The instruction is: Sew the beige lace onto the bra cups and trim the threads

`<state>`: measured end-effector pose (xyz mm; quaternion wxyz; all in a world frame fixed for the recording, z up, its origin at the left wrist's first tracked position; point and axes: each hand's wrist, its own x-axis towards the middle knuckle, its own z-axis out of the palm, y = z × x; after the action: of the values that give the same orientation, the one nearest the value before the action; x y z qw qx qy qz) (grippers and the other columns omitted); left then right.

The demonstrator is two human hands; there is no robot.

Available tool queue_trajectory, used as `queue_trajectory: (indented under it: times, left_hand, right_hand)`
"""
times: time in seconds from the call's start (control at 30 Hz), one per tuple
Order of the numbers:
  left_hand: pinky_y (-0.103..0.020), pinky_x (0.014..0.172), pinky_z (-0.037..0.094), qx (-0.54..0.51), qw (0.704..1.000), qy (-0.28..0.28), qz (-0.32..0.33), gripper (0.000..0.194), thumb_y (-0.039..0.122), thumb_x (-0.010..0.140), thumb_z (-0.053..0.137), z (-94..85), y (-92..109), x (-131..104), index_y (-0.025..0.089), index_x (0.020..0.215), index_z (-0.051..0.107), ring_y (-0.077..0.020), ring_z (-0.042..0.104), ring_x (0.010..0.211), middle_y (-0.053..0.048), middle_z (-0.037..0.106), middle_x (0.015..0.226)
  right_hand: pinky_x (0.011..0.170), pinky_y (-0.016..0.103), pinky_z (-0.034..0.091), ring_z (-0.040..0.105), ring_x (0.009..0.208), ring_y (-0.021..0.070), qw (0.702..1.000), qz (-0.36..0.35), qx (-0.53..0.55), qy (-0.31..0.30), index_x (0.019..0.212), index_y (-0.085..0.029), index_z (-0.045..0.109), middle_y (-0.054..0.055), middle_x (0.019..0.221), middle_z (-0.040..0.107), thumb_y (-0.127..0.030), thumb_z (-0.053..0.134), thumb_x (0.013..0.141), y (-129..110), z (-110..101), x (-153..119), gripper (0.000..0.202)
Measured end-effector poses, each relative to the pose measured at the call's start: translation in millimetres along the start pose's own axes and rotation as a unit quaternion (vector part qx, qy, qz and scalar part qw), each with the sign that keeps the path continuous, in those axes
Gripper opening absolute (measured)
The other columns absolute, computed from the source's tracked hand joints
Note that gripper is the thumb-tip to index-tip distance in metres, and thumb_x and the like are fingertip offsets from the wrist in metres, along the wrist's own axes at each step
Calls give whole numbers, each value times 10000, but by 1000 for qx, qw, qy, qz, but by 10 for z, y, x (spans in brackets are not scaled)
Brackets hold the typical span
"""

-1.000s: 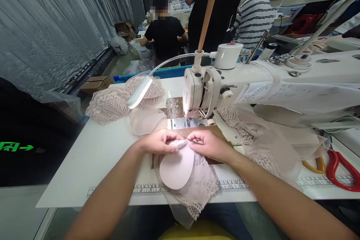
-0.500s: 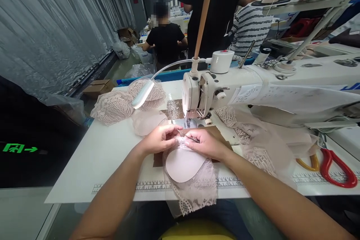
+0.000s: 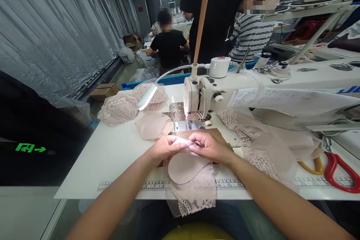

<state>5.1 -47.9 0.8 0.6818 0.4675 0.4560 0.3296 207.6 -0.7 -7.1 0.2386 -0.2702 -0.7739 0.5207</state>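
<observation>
A pale pink lace piece with a smooth rounded cup hangs over the table's front edge. My left hand pinches its upper edge just in front of the sewing machine. Close beside it, my right hand is closed on the same edge and on a small dark metal tool, whose shape is mostly hidden by the fingers. The fingertips of both hands nearly touch. Behind them, the machine's metal plate shows under the needle area.
Lace cups and a smooth beige piece lie at the left on the white table. More lace, red-handled scissors and a yellow handle are at the right. Several people are beyond the machine.
Both hands have drawn slightly toward me with the fabric edge, away from the needle area, and more of the metal plate shows. The camera view has shifted a little.
</observation>
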Motion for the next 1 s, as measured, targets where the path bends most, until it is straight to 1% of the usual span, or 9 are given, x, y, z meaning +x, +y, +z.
queue_trajectory:
  times: [0.1,0.2,0.3,0.43,0.53,0.67,0.8,0.9,1.0]
  left_hand:
    - [-256,680,425,-48,997,29,55,362,434,723,718,96,-96,42,101,851,659,-142,557,724,-64,627,796]
    - [-270,729,442,-49,993,36,99,338,402,757,698,119,-126,47,94,892,668,-159,584,772,-82,647,841]
    - [-278,745,454,-29,991,48,120,318,385,771,687,100,-128,50,96,904,681,-173,597,794,-89,661,855]
    - [-277,752,454,14,988,50,146,319,391,781,672,67,-125,68,94,894,706,-182,597,812,-97,670,860]
    - [-272,715,449,35,990,38,132,343,422,768,674,61,-131,73,91,847,714,-175,586,759,-86,660,793]
    - [-236,613,396,51,993,11,106,384,467,745,678,67,-149,66,84,743,696,-129,520,646,-45,587,674]
    - [-211,555,338,37,994,-14,99,372,449,747,682,65,-145,54,80,704,665,-91,447,589,-16,528,626]
    - [-201,519,299,35,995,-19,91,368,426,761,676,70,-132,59,86,630,625,-66,381,539,14,465,568]
    - [-205,522,308,42,996,-14,81,374,433,766,667,81,-126,73,90,624,619,-72,396,544,10,478,576]
  right_hand:
    - [602,239,377,488,695,129,1000,13,18,9,891,-194,524,-6,777,506,-451,556,846,22,-23,-17,263]
    - [597,240,386,500,672,125,999,21,22,42,985,-205,522,-6,775,522,-491,462,895,61,-66,-32,306]
    - [629,257,411,531,671,138,997,28,-27,69,1017,-207,558,5,758,569,-497,448,900,96,-104,-39,332]
    - [713,289,434,588,784,180,992,5,-105,70,1045,-216,616,39,865,650,-473,529,863,60,-118,-34,326]
    - [711,280,441,596,802,171,993,-23,-106,40,1008,-208,637,37,890,661,-414,540,871,-30,-94,-18,265]
    - [711,268,453,603,803,152,996,-48,-77,11,966,-196,645,29,885,668,-362,549,876,-102,-47,-1,212]
    - [710,263,461,610,806,147,996,-59,-60,15,975,-192,651,30,887,673,-345,574,865,-82,-14,-5,203]
    - [687,259,462,609,781,144,998,-47,-46,22,929,-187,663,30,855,673,-342,553,879,-80,16,-12,197]
    - [648,255,455,601,735,142,998,-35,-49,33,883,-186,670,25,801,668,-335,519,897,-88,41,-10,213]
